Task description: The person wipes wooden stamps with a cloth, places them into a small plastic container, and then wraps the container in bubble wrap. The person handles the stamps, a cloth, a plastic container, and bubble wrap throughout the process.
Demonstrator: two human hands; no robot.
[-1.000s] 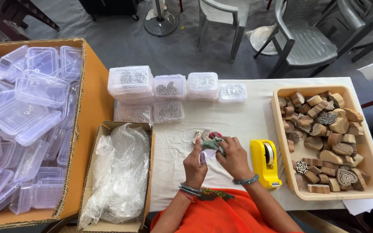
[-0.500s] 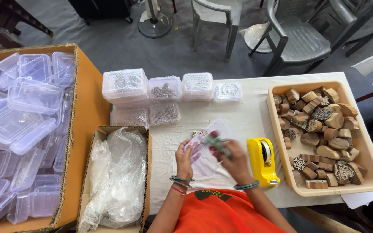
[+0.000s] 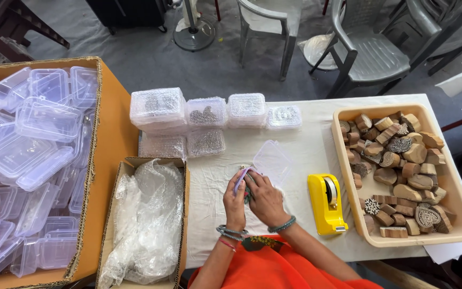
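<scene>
My left hand (image 3: pixel 235 200) and my right hand (image 3: pixel 266 198) are pressed together over the white table cloth (image 3: pixel 306 150), both closed on a small dark block wrapped in clear bubble wrap (image 3: pixel 243 181). What is inside the wrap is mostly hidden by my fingers. An open clear plastic box (image 3: pixel 271 159) lies just beyond my hands, its lid tilted up. A yellow tape dispenser (image 3: pixel 327 203) stands right of my right hand.
A beige tray (image 3: pixel 458 214) of carved wooden blocks sits at the right. Stacked clear boxes holding wrapped items (image 3: pixel 159 109) line the table's far side. A cardboard box of bubble wrap (image 3: pixel 145 225) and a big carton of empty plastic boxes (image 3: pixel 28 155) stand at the left. Grey chairs (image 3: pixel 370 48) stand behind.
My hands came closer together around the wrapped piece and drew slightly toward me. The clear box now lies open on the cloth beyond them. The camera shifted a little.
</scene>
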